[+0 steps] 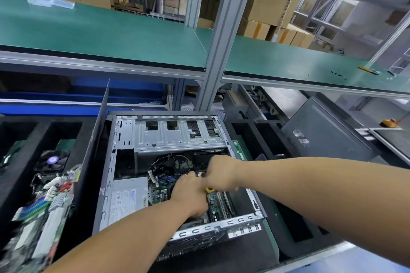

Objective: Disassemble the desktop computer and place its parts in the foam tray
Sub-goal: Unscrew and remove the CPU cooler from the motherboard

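Note:
An open desktop computer case lies on its side in front of me, its silver drive cage at the far end and a grey power supply at the near left. Both hands reach into the middle over the green motherboard. My left hand lies knuckles up over the board, fingers curled down among the cables. My right hand is blurred, fingers bunched beside the left hand's fingertips; what it holds is hidden. A yellow piece shows under it. An expansion card stands at the right.
A black foam tray at the left holds a fan and a motherboard. A second black foam tray lies to the right, with a dark side panel leaning behind it. A green shelf runs overhead.

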